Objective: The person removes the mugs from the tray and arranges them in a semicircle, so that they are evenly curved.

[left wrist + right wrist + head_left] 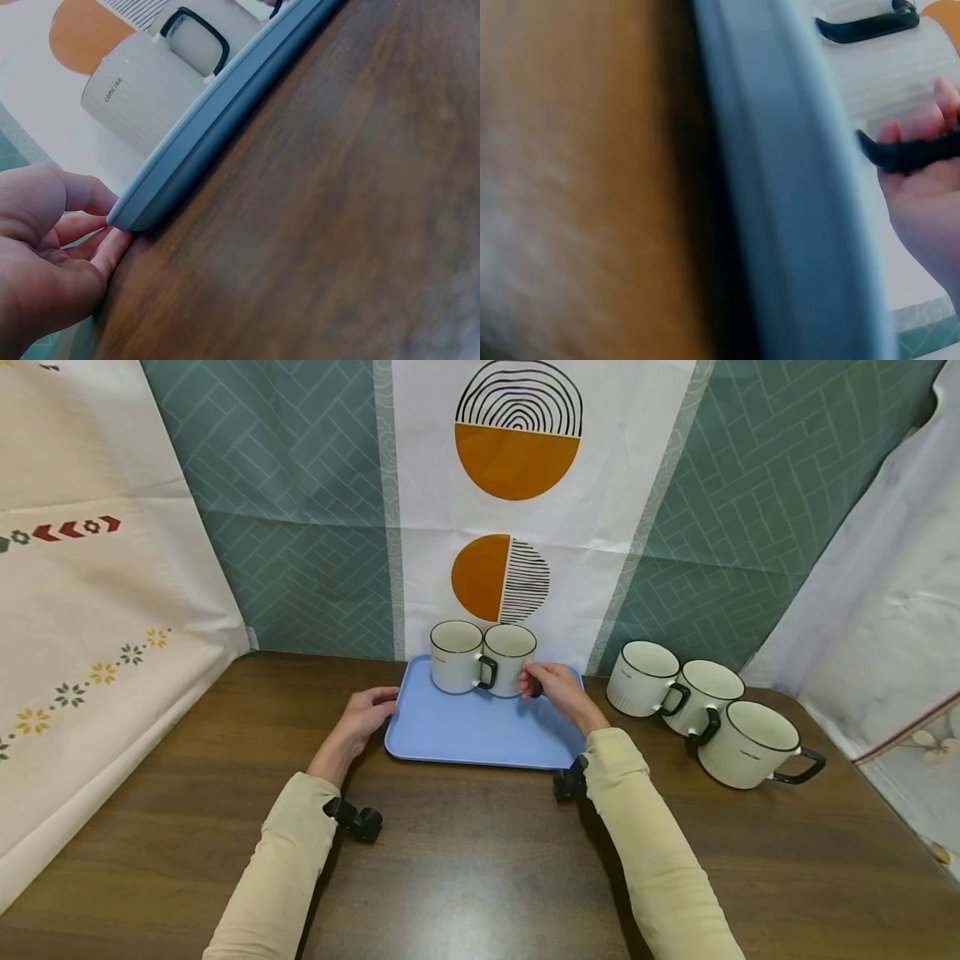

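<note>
A light blue tray [483, 739] lies on the brown table, with two white dark-rimmed mugs side by side at its back. My left hand [365, 717] pinches the tray's left edge; in the left wrist view its thumb and fingers [94, 196] meet at the rim. On the tray, the left mug [452, 667] has its black handle turned right, against the right mug [501, 675]. My right hand [558, 691] reaches over the tray and holds the right mug by its black handle [911, 155], fingers curled through it. Both mugs stand upright.
Right of the tray, three similar mugs stand in a close group: a left one [639, 687], a middle one [692, 714] and a front one [742, 758]. A patterned cloth [315, 568] hangs behind the table [442, 868], with pale cloths at both sides.
</note>
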Available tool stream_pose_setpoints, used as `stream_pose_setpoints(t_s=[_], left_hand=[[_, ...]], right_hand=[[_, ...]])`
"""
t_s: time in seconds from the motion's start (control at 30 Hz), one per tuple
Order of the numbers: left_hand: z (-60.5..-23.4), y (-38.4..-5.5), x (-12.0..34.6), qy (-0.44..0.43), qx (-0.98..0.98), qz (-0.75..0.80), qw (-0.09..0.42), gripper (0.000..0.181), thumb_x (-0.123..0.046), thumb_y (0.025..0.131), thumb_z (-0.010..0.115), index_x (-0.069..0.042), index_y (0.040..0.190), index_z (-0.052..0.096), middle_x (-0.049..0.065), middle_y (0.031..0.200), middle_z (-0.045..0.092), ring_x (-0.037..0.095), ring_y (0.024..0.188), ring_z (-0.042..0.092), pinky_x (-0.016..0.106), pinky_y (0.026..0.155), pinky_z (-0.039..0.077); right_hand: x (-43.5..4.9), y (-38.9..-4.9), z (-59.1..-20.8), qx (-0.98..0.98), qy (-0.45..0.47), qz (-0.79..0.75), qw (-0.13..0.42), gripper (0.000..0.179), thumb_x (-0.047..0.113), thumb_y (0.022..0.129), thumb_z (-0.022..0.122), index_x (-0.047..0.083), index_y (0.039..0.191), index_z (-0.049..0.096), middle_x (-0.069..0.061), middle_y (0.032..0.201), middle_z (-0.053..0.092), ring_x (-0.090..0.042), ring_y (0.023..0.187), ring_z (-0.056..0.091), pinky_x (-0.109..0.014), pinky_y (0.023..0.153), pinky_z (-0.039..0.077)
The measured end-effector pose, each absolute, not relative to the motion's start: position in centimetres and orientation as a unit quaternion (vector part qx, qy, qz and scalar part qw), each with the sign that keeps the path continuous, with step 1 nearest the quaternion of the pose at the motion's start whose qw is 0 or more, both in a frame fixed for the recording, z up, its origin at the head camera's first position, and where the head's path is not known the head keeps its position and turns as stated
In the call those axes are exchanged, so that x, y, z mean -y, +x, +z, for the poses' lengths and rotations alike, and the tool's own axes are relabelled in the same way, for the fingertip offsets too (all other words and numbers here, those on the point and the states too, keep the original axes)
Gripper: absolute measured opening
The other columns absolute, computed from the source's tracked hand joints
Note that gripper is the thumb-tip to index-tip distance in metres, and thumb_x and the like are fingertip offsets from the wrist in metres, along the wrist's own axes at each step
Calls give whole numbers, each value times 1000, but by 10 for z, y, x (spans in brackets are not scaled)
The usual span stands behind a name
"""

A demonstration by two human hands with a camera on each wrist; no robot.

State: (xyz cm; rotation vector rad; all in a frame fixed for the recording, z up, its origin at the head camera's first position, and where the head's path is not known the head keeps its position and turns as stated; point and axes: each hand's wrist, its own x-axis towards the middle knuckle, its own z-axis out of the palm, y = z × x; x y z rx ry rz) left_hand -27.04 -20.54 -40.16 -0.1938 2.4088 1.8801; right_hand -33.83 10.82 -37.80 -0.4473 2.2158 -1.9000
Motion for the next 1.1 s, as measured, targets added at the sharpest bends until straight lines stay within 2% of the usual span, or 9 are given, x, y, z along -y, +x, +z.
stream_pose_setpoints(t_s=[0.17, 0.3, 0.5, 0.73, 0.93, 1.1], left_hand=[[-403, -271, 206, -67, -786, 614, 41, 44, -1, 96, 49, 8, 139, 43, 27, 138, 44, 34, 125, 41, 43, 107, 34], [-404, -271, 205, -70, -786, 613, 42, 44, -2, 97, 49, 8, 139, 44, 26, 137, 45, 34, 124, 42, 43, 106, 35], [-402, -270, 205, -72, -787, 612, 38, 44, -2, 97, 49, 8, 139, 44, 26, 137, 45, 34, 123, 43, 43, 106, 35], [-403, -269, 204, -72, -787, 612, 39, 43, -2, 96, 50, 8, 138, 45, 26, 136, 46, 33, 122, 43, 43, 106, 36], [-404, -271, 205, -71, -788, 611, 40, 44, -3, 96, 50, 7, 139, 44, 25, 137, 45, 33, 123, 43, 42, 106, 36], [-404, -271, 204, -72, -788, 610, 40, 44, -3, 97, 49, 7, 139, 44, 25, 137, 45, 33, 123, 42, 43, 106, 36]], right_hand=[[-104, -337, -380, -750, -108, -650, 59, 38, 23, 105, 39, -6, 86, 52, -1, 65, 42, -14, 59, 38, -31, 65, 41], [-102, -335, -378, -748, -68, -659, 46, 36, 21, 105, 39, -3, 81, 51, 0, 65, 41, -15, 62, 38, -31, 68, 42], [-105, -332, -373, -729, -55, -681, 38, 34, 16, 103, 42, -8, 79, 49, -2, 63, 40, -13, 59, 35, -30, 65, 38], [-116, -338, -380, -688, -51, -724, -3, 36, 17, 99, 52, 3, 66, 50, -1, 60, 40, -13, 54, 34, -26, 58, 35], [-125, -326, -365, -664, -10, -748, 2, 37, 12, 100, 48, 2, 64, 47, 1, 55, 38, -10, 48, 30, -26, 54, 33], [-138, -316, -358, -624, -12, -781, 8, 42, 9, 100, 48, 6, 58, 47, 1, 51, 33, -10, 46, 25, -26, 53, 30]])
